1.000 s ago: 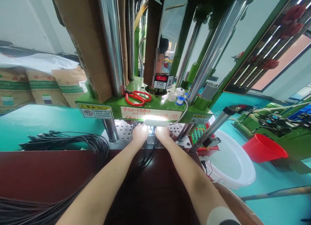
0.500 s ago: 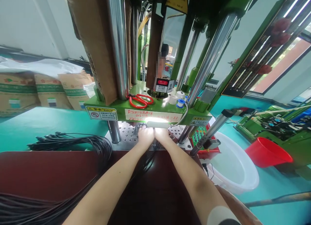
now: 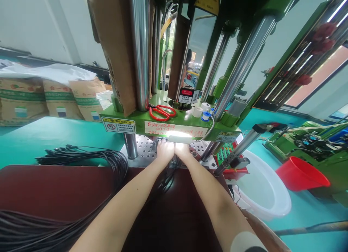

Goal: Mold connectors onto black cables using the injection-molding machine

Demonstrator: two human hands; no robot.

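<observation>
Two hands meet under the lamp (image 3: pixel 179 138), left hand (image 3: pixel 165 151) beside right hand (image 3: pixel 183 152); black cables (image 3: pixel 166 180) trail straight back from them; glare hides whether the fingers grasp anything.

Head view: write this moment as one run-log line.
left hand: over metal plate | right hand: close beside it | black cables: trail from both | grip: hidden by glare

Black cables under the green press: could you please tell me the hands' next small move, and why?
Probably press the cable ends down into place. The left hand and right hand sit side by side over the perforated plate beneath the green platen, with the black cables running out between them; the ends themselves are hidden.
</observation>
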